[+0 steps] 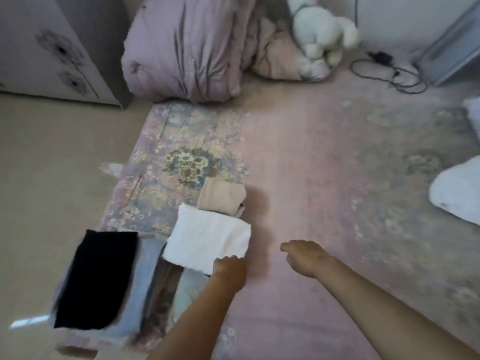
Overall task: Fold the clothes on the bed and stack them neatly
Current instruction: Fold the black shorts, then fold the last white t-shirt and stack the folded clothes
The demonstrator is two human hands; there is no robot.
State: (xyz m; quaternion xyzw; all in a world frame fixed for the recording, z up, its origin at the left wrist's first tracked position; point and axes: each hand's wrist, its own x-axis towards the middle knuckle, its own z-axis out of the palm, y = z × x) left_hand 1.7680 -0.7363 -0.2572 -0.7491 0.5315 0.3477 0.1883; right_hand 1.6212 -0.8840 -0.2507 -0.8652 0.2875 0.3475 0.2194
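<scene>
Your left hand [230, 268] pinches the white fold's [207, 237] near corner. Your right hand [305, 257] hovers beside it over the rug [311, 165], fingers loosely spread.

Bedspread [311, 157] is pale pink with a faded floral print, brighter flowers on the left part. Folded clothes: one black [96, 279], one white [207, 240], one beige [223, 200], one grey-blue [141, 287]. Lilac duvet [187, 48], white plush toy [322, 35], black cable [389, 71].
</scene>
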